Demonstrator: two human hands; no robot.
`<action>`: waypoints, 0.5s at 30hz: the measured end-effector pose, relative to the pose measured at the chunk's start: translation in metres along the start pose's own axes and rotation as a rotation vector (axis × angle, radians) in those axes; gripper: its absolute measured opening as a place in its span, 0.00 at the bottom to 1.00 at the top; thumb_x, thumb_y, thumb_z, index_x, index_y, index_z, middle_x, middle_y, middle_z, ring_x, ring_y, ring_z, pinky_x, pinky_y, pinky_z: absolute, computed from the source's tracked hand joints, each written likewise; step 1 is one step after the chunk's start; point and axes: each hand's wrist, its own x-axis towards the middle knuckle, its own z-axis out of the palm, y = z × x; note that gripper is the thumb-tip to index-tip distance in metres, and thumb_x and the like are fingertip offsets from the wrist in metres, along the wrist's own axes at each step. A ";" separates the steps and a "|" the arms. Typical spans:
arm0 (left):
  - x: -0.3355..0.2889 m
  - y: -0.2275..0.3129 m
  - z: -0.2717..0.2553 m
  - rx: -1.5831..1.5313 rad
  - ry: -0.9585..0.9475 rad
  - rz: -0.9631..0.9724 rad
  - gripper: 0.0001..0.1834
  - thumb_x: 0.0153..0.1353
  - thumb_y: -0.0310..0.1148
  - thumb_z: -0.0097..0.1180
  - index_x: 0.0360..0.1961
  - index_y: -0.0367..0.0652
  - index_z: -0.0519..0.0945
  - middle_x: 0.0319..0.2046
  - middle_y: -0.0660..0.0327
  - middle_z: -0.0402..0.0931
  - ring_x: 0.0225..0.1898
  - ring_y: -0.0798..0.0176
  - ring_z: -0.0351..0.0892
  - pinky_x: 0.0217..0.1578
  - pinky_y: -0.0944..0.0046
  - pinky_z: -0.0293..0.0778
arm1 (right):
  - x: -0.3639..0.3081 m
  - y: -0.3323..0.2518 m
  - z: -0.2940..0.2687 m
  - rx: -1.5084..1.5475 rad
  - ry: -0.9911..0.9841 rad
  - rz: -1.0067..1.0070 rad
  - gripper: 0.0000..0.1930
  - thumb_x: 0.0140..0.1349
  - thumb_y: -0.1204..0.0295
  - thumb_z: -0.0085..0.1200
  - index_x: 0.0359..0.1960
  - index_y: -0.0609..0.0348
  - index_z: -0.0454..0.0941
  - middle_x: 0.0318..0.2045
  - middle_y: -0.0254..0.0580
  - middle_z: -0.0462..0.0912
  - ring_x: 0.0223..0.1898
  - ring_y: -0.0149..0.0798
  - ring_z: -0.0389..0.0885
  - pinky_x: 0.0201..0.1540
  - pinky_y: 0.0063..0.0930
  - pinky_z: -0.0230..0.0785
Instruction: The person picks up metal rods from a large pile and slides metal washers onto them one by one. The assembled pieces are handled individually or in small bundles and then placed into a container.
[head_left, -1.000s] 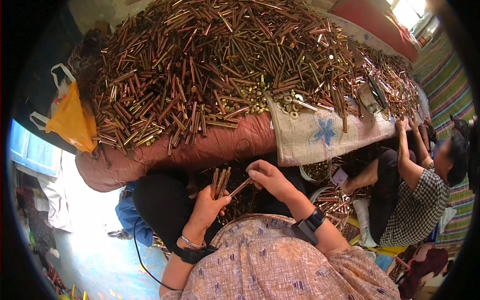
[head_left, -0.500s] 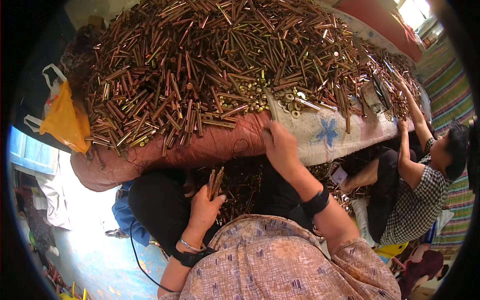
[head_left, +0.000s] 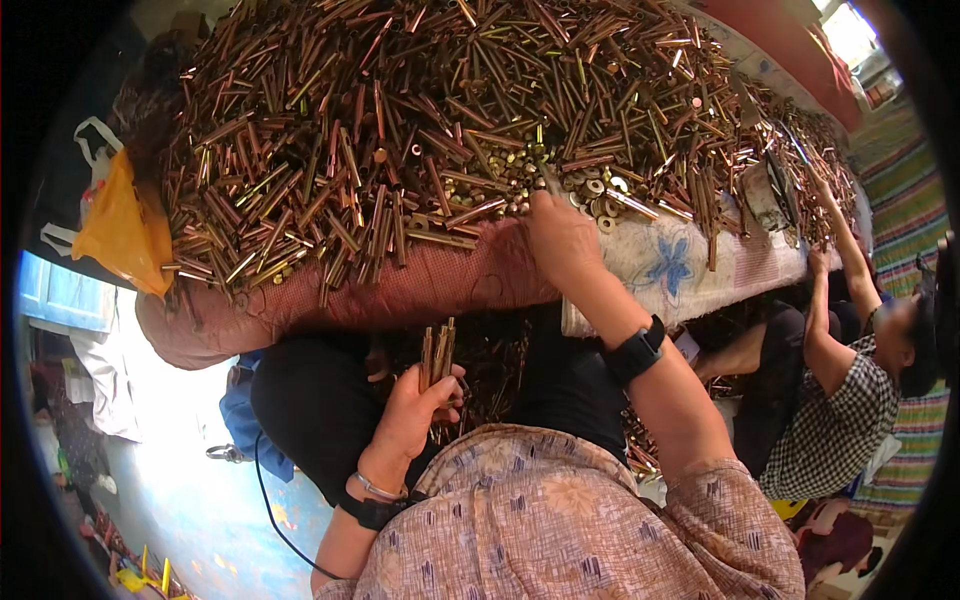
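My left hand holds a small upright bundle of bronze-coloured metal rods above my lap, thumb across them. Whether these rods are solid or hollow is too small to tell. My right hand reaches to the near edge of the heap, its fingers bent together at the small brassy nuts. What its fingertips grip, if anything, is hidden. Flat round washers lie just right of those fingers. Behind them spreads a large heap of similar metal tubes and rods.
A rolled red quilt and a white cloth with a blue flower edge the heap. An orange bag hangs at the left. At the right, a co-worker in a checked shirt reaches into the heap beside a round container.
My right hand has moved forward from the quilt's edge to the nuts and washers. My left hand still holds the rods, slightly turned, with its fingers showing more.
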 end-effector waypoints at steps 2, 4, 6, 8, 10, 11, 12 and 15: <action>0.000 -0.001 0.001 -0.006 0.026 0.018 0.11 0.59 0.29 0.49 0.43 0.37 0.70 0.31 0.63 0.72 0.32 0.71 0.71 0.26 0.74 0.71 | -0.016 -0.004 -0.007 0.253 0.020 -0.014 0.07 0.53 0.74 0.50 0.34 0.60 0.69 0.29 0.49 0.76 0.29 0.50 0.76 0.31 0.37 0.68; 0.001 0.001 0.004 -0.005 0.037 0.038 0.12 0.59 0.28 0.48 0.44 0.36 0.70 0.31 0.63 0.72 0.32 0.70 0.72 0.26 0.74 0.70 | -0.040 -0.010 -0.012 0.699 0.061 -0.019 0.08 0.52 0.79 0.51 0.34 0.62 0.72 0.25 0.41 0.75 0.23 0.35 0.73 0.28 0.26 0.66; 0.002 0.001 0.005 -0.003 0.020 0.045 0.12 0.59 0.28 0.48 0.44 0.36 0.69 0.30 0.63 0.72 0.32 0.70 0.72 0.25 0.73 0.70 | -0.062 -0.013 -0.010 1.003 -0.136 0.097 0.08 0.53 0.79 0.51 0.35 0.62 0.71 0.24 0.38 0.75 0.24 0.32 0.72 0.27 0.24 0.65; 0.001 0.002 0.004 0.001 0.003 0.055 0.13 0.58 0.27 0.48 0.44 0.35 0.69 0.30 0.62 0.72 0.31 0.70 0.72 0.25 0.73 0.69 | -0.081 -0.020 -0.005 1.381 -0.380 0.247 0.07 0.56 0.78 0.49 0.37 0.62 0.72 0.26 0.32 0.74 0.23 0.23 0.68 0.26 0.18 0.62; 0.000 0.002 0.005 -0.006 0.003 0.064 0.12 0.57 0.27 0.50 0.43 0.37 0.69 0.29 0.62 0.72 0.29 0.70 0.73 0.23 0.74 0.68 | -0.094 -0.023 0.000 1.459 -0.394 0.266 0.07 0.56 0.78 0.49 0.37 0.62 0.71 0.26 0.33 0.74 0.24 0.24 0.67 0.27 0.18 0.62; 0.000 0.001 0.006 -0.009 0.003 0.069 0.12 0.57 0.26 0.51 0.42 0.37 0.68 0.29 0.62 0.72 0.28 0.70 0.73 0.22 0.74 0.68 | -0.098 -0.025 0.002 1.538 -0.407 0.282 0.07 0.57 0.77 0.49 0.38 0.62 0.71 0.27 0.34 0.74 0.24 0.24 0.67 0.27 0.18 0.62; -0.001 0.001 0.005 -0.009 0.005 0.068 0.12 0.57 0.26 0.51 0.42 0.37 0.68 0.29 0.62 0.72 0.28 0.70 0.73 0.22 0.74 0.68 | -0.100 -0.026 0.003 1.561 -0.412 0.279 0.08 0.57 0.76 0.49 0.38 0.62 0.70 0.27 0.35 0.74 0.24 0.24 0.67 0.28 0.18 0.61; -0.002 0.000 0.003 0.004 -0.036 0.068 0.14 0.56 0.28 0.53 0.43 0.40 0.67 0.30 0.62 0.73 0.29 0.70 0.73 0.22 0.74 0.68 | -0.102 -0.028 0.005 1.517 -0.410 0.289 0.07 0.57 0.76 0.49 0.38 0.62 0.71 0.27 0.34 0.74 0.24 0.23 0.66 0.27 0.17 0.60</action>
